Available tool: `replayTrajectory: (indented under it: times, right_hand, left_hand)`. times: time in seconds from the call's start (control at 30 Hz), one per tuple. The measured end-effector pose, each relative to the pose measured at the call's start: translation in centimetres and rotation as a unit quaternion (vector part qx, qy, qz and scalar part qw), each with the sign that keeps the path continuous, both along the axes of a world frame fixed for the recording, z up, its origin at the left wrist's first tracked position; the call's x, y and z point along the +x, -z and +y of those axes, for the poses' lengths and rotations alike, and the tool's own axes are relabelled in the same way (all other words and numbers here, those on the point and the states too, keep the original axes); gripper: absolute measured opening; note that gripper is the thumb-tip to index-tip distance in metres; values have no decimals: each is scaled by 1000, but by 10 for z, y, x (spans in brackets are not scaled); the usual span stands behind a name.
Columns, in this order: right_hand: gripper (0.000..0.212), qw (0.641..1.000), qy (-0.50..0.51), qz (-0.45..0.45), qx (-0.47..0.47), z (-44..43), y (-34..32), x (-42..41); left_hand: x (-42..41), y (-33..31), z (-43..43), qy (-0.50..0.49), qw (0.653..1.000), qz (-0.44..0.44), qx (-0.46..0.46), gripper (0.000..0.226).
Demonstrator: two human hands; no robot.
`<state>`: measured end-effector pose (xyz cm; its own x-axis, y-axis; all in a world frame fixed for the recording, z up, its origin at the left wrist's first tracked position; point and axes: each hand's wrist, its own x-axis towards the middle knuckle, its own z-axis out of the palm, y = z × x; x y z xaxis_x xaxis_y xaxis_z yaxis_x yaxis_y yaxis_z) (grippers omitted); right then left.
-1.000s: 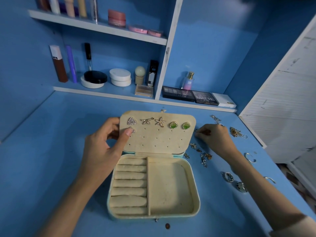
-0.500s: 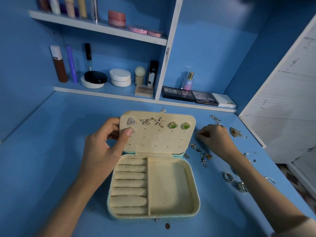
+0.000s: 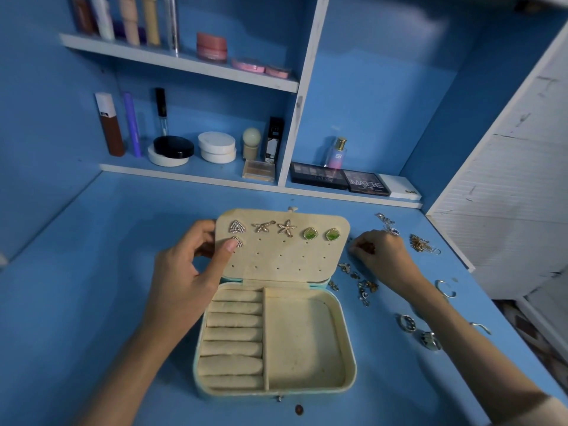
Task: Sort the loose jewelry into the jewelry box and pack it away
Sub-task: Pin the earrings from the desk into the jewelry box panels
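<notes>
While it lies open on the blue desk (image 3: 107, 272), my rounded jewelry box (image 3: 301, 342) shows cream, velvety lining. My left hand (image 3: 184, 278) grips the perforated lid (image 3: 285, 256) at its edge, thumb on a triangular stud (image 3: 237, 242). My right hand (image 3: 384, 256) curls over loose jewelry (image 3: 364, 290) beside the lid; I cannot tell whether it holds anything.

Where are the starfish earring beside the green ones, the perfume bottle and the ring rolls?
starfish earring (image 3: 286, 227), head view, centre of the star.
perfume bottle (image 3: 337, 153), head view, middle of its body.
ring rolls (image 3: 233, 335), head view, middle roll of the stack.
</notes>
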<state>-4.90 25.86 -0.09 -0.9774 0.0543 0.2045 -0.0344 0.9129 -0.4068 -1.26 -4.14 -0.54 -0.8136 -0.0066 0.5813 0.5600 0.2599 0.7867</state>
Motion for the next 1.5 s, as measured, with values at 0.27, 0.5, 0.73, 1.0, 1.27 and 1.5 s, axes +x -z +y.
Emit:
replayTrajectory:
  times: [0.27, 0.5, 0.73, 1.0, 1.27, 1.5]
  right_hand:
    - [10, 997, -13, 10, -80, -8, -19, 5]
    - [12, 979, -105, -19, -174, -46, -61, 18]
    - [3, 947, -226, -124, -190, -97, -85, 30]
    - [6, 904, -308, -223, -195, -126, -88, 31]
    - [7, 884, -325, -262, -210, -136, -81, 28]
    - [8, 877, -343, -262, -212, -140, -82, 29]
  left_hand:
    - [18, 1, -3, -34, 997, 22, -63, 5]
    - [34, 14, -8, -41, 993, 39, -105, 11]
    - [42, 25, -10, -32, 990, 51, -124, 20]
    - [44, 25, -8, -34, 991, 54, -116, 19]
    - [45, 25, -9, -26, 992, 51, -112, 20]
    - [45, 25, -9, -37, 991, 53, -120, 18]
